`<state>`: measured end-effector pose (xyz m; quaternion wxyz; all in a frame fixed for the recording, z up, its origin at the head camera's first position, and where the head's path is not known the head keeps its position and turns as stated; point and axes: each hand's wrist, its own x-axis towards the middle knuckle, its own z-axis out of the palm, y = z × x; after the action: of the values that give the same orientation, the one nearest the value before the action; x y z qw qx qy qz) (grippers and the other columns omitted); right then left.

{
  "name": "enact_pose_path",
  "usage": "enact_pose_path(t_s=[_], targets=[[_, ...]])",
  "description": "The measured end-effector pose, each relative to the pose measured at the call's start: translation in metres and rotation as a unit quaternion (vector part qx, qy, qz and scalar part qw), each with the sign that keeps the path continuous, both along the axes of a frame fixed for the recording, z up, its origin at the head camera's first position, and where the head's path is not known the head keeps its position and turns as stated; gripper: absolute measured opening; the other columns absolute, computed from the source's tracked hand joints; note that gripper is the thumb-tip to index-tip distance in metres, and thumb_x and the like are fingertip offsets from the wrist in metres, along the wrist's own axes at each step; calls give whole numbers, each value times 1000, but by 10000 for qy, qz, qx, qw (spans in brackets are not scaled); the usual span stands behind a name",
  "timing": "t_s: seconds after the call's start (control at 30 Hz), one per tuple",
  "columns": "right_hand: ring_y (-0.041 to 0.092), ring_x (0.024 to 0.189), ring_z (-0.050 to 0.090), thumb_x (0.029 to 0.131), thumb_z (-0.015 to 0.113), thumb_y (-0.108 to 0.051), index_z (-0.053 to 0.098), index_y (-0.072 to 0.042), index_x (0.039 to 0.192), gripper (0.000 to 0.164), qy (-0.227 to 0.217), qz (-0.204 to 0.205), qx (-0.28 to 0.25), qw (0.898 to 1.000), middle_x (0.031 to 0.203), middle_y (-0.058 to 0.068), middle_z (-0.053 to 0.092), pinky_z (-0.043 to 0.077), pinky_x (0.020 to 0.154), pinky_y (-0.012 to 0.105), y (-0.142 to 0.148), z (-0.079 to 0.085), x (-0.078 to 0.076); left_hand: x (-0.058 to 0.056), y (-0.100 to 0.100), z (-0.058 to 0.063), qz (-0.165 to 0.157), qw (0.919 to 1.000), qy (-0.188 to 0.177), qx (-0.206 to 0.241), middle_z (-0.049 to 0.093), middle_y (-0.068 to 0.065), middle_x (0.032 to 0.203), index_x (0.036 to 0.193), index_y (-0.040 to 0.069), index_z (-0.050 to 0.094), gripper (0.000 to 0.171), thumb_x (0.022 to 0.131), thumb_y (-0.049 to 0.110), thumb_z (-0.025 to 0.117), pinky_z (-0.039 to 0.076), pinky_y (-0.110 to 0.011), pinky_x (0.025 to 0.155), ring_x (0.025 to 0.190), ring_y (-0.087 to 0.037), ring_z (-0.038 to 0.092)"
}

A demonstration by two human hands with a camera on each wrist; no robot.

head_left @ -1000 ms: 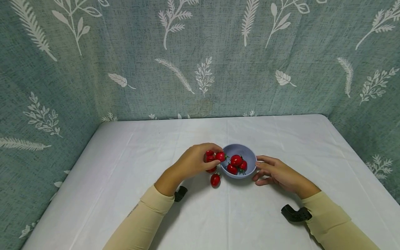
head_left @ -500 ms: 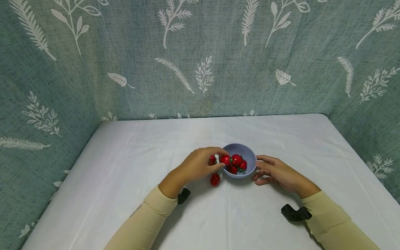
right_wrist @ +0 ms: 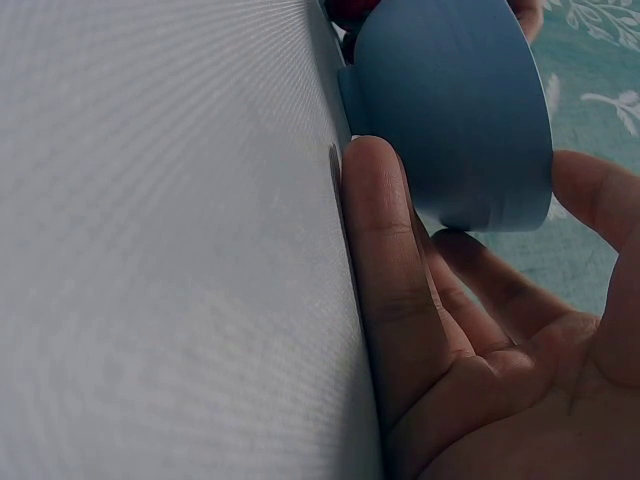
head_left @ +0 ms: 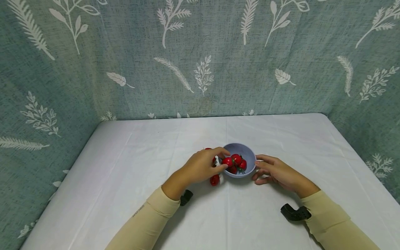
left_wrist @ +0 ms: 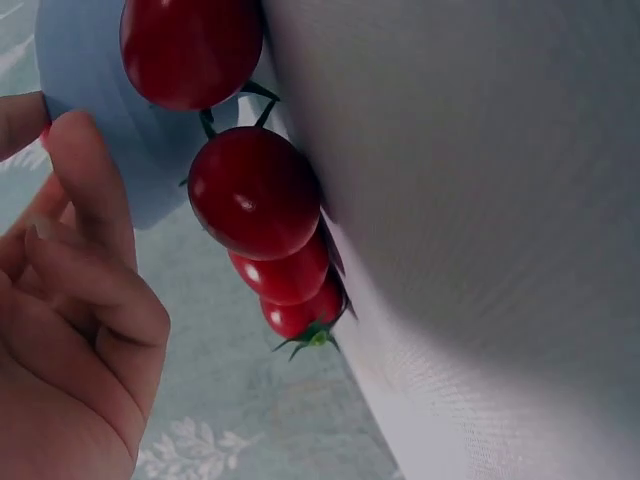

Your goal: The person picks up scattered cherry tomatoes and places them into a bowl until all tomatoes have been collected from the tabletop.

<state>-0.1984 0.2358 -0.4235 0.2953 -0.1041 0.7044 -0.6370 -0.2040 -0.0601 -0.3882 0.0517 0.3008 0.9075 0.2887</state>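
Note:
My left hand (head_left: 202,166) pinches a red cherry tomato (head_left: 227,162) between thumb and fingers at the left rim of a small blue bowl (head_left: 249,153). Several cherry tomatoes with green stems (head_left: 236,159) lie inside the bowl. On the bowl's right side, my right hand (head_left: 279,173) touches it with thumb and fingers extended; the right wrist view shows the thumb (right_wrist: 598,195) at the rim. Loose cherry tomatoes (left_wrist: 255,190) lie in a row on the cloth beside the left hand, partly hidden by it in the head view. The held tomato is almost wholly hidden in the left wrist view.
A white cloth (head_left: 150,146) covers the table. Green fabric with white leaf prints (head_left: 131,93) hangs behind it and at both sides. A black wrist mount (head_left: 295,212) sits on the right sleeve, and another (head_left: 186,198) on the left.
The left hand has moved right and slightly down, carrying the cherry tomato from beside the bowl to over its left rim. The right hand and the bowl stay nearly still.

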Motion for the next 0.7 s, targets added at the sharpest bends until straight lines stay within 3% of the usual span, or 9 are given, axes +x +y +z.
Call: enact_pose_path(t_s=[0.7], targets=[[17, 95, 70, 107, 47, -28, 20, 9, 153, 64, 16, 62, 15, 10000, 108, 4, 67, 60, 83, 35, 1, -1, -1, 3, 3, -1, 3, 9997, -256, -18, 70, 11, 110, 126, 28, 64, 30, 97, 36, 65, 42, -23, 57, 61, -7, 51]])
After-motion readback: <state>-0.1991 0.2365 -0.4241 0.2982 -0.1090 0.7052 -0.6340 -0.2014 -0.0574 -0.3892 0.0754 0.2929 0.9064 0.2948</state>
